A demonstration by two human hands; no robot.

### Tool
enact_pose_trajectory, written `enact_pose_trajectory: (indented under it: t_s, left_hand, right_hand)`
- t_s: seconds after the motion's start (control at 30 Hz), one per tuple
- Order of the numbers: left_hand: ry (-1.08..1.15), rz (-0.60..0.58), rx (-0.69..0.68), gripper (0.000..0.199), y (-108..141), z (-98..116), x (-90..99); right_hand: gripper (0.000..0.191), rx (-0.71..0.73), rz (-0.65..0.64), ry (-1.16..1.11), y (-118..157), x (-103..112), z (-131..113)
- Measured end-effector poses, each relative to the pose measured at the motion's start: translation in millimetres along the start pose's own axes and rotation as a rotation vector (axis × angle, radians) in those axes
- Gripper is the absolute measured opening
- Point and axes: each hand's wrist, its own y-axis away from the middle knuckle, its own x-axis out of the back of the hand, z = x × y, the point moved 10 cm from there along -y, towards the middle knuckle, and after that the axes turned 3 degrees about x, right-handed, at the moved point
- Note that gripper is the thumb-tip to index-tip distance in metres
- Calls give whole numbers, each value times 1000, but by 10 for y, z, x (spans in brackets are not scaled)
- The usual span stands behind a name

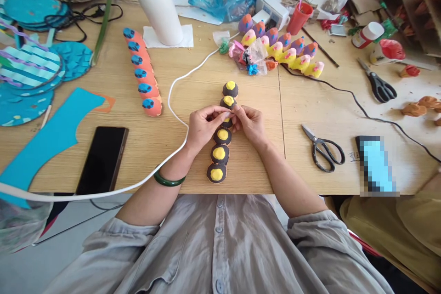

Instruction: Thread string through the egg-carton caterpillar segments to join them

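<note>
A row of several dark, rounded cups topped with yellow blobs [219,153] runs away from the table's front edge. Over its third cup from the far end, my left hand [206,125] and my right hand [250,122] meet with fingertips pinched together. Whatever lies between the fingertips is too small to make out. A green bangle [169,180] circles my left wrist. Left of the hands lies a coral row with blue spots [145,73]. Farther back on the right are yellow and pink pieces [288,55] beside purple and orange ones [284,39].
A white cable [169,96] curves past my left forearm. Left are a black phone [102,160] and a blue cutout [51,133]; a white bottle [158,9] stands behind. Right are scissors [324,149], more scissors [378,83] and a blurred-out device [377,164]. A person's leg shows at lower right.
</note>
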Motion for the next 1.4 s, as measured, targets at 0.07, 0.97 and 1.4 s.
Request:
enact_pose_trajectory:
  t_s: [0.07, 0.97, 1.4]
  left_hand:
    - [-1, 9, 2, 24, -2, -6, 16]
    - [-3, 38, -48, 24, -16, 3, 54]
    - [-8, 56, -37, 24, -14, -10, 71]
  right_hand:
    - [57, -9, -3, -21, -6, 4, 14]
    - [52, 18, -50, -25, -6, -29, -58]
    - [51, 30, 8, -45, -16, 26, -20]
